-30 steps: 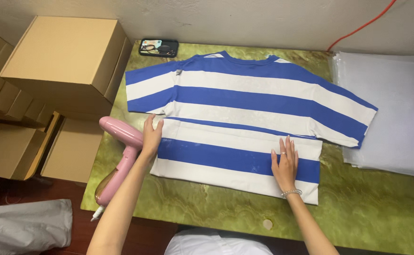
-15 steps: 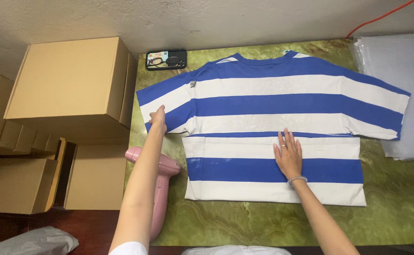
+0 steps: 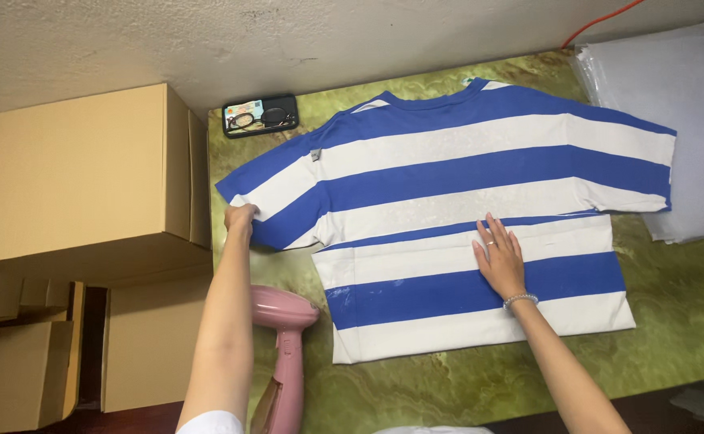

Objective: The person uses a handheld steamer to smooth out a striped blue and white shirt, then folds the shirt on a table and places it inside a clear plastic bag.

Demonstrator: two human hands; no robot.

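Fingers of the left hand (image 3: 240, 217) are curled tight around the hem of the sleeve at the left of the frame, pinching the soft knit, while the right hand (image 3: 499, 259) lies flat with its fingers spread wide on the cloth just right of the picture's middle, a ring on one finger and a beaded bracelet at the wrist. The striped T-shirt (image 3: 464, 209) fills the centre of the head view, laid out flat with its neck toward the top edge, broad blue and white bands running across it, the cotton smooth but for a few faint creases. It rests on a green marbled table (image 3: 673, 321) with a glossy, veined surface. Bottom left of centre, a pink garment steamer (image 3: 286, 337) of smooth plastic lies beside the left forearm, its rounded head just touching the shirt's lower corner. At the left stand plain cardboard boxes (image 3: 79, 177), the big one shut; I cannot tell what is inside. Top left of the shirt sits a dark phone (image 3: 260, 116). Upper right, a stack of clear plastic bags (image 3: 681, 104) lies slightly under the sleeve.
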